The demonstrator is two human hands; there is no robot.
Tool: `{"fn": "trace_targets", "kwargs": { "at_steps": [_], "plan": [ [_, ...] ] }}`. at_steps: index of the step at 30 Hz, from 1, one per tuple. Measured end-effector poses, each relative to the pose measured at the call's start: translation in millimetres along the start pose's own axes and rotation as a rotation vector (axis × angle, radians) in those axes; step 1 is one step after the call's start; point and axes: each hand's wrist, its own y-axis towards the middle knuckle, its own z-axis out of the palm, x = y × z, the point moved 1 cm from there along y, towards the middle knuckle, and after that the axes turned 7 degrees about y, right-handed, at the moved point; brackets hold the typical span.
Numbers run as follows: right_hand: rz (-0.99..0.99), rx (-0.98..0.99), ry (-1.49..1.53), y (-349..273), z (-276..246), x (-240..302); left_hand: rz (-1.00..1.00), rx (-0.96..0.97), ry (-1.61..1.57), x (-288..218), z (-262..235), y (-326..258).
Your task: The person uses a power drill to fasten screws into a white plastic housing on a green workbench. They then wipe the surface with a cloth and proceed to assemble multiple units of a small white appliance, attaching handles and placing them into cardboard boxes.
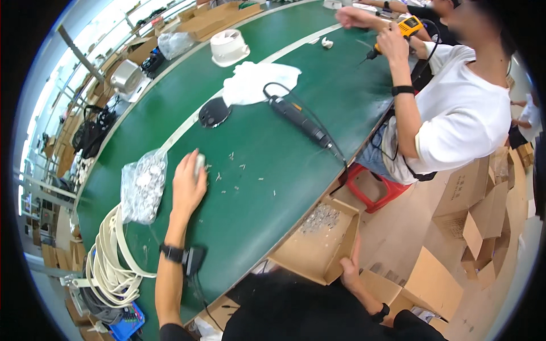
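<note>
- Coil of cream strips: piled at the left end of the green table, partly hanging over its edge.
- Clear bag: lumpy, filled with small pale parts, lying on the table just left of the left hand.
- Left hand: flat on the table, fingers loosely curled over a small white part, which sticks out beyond the fingertips; black watch on the wrist.
- Loose screws: tiny, scattered on the green surface just right of that hand.
- Black round plate: further up the table, beside a crumpled white cloth.
- Electric screwdriver: black, corded, lying on its side mid-table, untouched.
- Cardboard box: open, brown, below the table edge, with small clear pieces inside.
- Right hand: gripping the box's right wall, fingers closed round the cardboard rim.
- Another person: white shirt, seated at far right, working a yellow power tool over the table.
</note>
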Motion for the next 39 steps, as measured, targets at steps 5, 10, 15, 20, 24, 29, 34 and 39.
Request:
{"fn": "trace_targets", "kwargs": {
  "at_steps": [5, 10, 15, 20, 24, 29, 34, 39],
  "plan": [
    [0.039, -0.031, 0.029, 1, 1, 0, 0.136, 0.16, -0.184, -13, 10, 35],
    [0.061, -0.037, 0.021, 2, 2, -2, 0.288, 0.253, -0.309, -37, 12, 41],
    [0.072, -0.04, 0.019, 3, 4, 4, 0.419, 0.385, -0.415, -80, 6, 24],
    [0.105, -0.058, 0.032, 4, 7, 12, 0.611, 0.506, -0.489, -141, -1, 0],
    [0.076, -0.03, 0.004, 8, 12, 20, 0.655, 0.513, -0.524, -169, -2, -17],
    [0.078, -0.028, 0.007, 8, 18, 29, 0.717, 0.488, -0.49, -191, -6, -36],
    [0.081, -0.042, 0.054, 7, 10, 26, 0.654, 0.289, -0.517, -162, -28, -7],
    [0.11, -0.019, 0.077, 7, 10, 27, -0.028, 0.161, -0.192, -13, -36, 1]
  ]
}}
